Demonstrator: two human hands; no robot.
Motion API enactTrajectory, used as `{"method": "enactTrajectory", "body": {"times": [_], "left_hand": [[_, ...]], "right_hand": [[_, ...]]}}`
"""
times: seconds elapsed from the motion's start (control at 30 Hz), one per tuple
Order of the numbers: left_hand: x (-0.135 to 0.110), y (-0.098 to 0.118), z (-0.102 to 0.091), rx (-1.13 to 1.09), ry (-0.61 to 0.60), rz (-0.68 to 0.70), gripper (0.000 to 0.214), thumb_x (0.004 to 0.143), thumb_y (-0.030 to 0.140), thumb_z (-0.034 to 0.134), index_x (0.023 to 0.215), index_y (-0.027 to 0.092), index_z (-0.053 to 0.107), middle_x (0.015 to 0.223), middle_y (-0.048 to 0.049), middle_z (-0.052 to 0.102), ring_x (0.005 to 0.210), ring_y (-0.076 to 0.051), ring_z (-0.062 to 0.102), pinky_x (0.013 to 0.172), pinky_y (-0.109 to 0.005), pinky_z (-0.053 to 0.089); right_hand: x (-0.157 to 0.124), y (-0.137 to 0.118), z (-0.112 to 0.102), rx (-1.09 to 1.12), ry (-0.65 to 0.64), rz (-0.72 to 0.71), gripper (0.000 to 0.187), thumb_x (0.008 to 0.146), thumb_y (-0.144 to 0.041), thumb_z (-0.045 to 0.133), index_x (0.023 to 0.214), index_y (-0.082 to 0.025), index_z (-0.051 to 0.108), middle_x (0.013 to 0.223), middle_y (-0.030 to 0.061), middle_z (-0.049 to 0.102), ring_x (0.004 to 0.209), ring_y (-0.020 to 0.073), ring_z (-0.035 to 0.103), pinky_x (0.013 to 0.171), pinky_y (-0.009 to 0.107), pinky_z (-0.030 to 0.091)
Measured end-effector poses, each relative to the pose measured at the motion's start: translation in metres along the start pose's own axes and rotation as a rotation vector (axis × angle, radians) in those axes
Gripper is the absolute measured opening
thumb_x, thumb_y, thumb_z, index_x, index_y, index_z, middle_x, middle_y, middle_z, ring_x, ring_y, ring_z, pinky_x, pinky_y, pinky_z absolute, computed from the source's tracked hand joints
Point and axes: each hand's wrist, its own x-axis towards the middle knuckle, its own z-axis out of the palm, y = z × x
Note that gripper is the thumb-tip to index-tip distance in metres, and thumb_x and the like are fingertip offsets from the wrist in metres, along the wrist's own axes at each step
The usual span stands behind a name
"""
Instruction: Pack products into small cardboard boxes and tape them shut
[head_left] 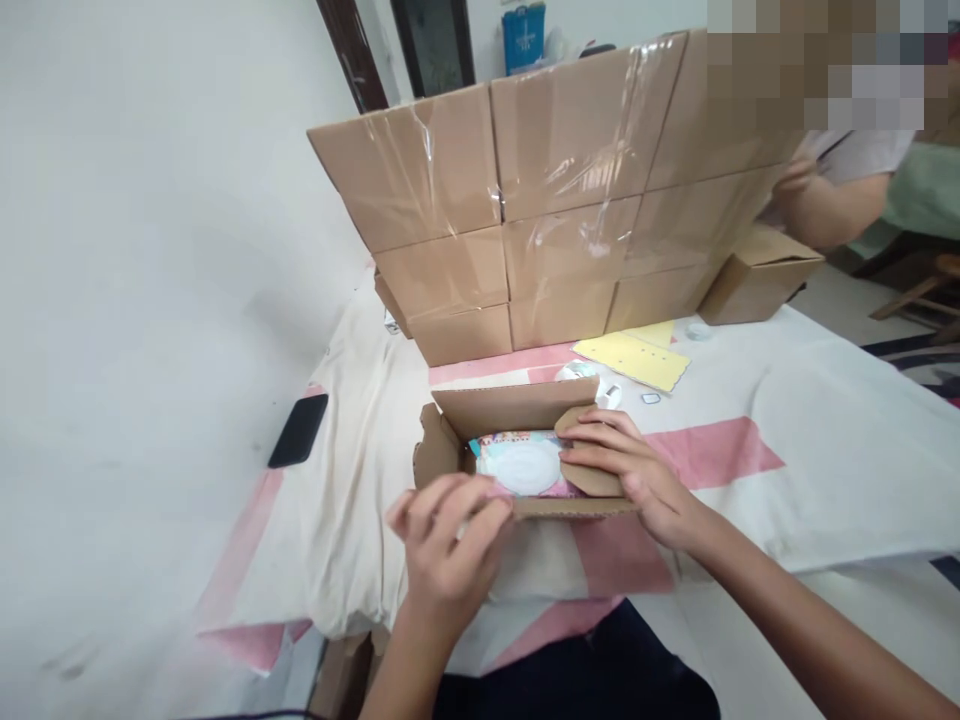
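Observation:
A small open cardboard box stands on the cloth in front of me, its flaps raised or folded. Inside lies a pack of wet wipes with a white oval lid and a colourful wrapper. My right hand rests with stretched fingers on the box's right flap, which leans inward over the pack's end. At the near left corner, my left hand has loosely bent, parted fingers by the front edge. Its fingertips are slightly blurred, and whether they touch the cardboard is unclear.
A tall wall of taped cardboard boxes stands behind the work. A yellow paper sheet, a tape roll and another carton lie beyond the box. On the left is a black phone. A person is at the far right.

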Motion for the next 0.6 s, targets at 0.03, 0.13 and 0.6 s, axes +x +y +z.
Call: {"method": "enactTrajectory", "body": {"times": [0.03,0.13,0.6], "left_hand": [[-0.002,-0.004,0.002,-0.023,0.038,-0.098,0.039,0.082,0.024,0.084,0.112,0.027,0.061,0.118,-0.0091,0.070,0.119,-0.027,0.059,0.102,-0.045,0.040],[-0.016,-0.022,0.010,-0.305,0.034,-0.427,0.072,0.082,0.046,0.083,0.138,0.026,0.043,0.141,-0.0176,0.056,0.133,-0.031,0.055,0.107,-0.051,0.045],[0.003,-0.062,0.008,-0.194,-0.365,-0.275,0.043,0.101,0.020,0.049,0.143,0.030,0.053,0.143,-0.0069,0.063,0.139,-0.024,0.052,0.116,-0.048,0.040]], "right_hand": [[-0.003,0.002,0.002,0.027,0.007,-0.011,0.066,0.104,-0.067,0.019,0.131,-0.034,0.069,0.143,0.0081,0.062,0.144,0.0364,0.040,0.120,0.062,0.030],[-0.003,0.003,0.005,0.065,0.014,-0.029,0.061,0.101,-0.072,0.031,0.136,-0.033,0.064,0.140,0.0104,0.062,0.143,0.0374,0.040,0.121,0.062,0.032],[0.013,0.012,0.013,-0.012,0.302,-0.013,0.040,0.086,-0.020,0.061,0.125,-0.029,0.059,0.126,0.0090,0.062,0.128,0.0322,0.056,0.112,0.054,0.043]]}}
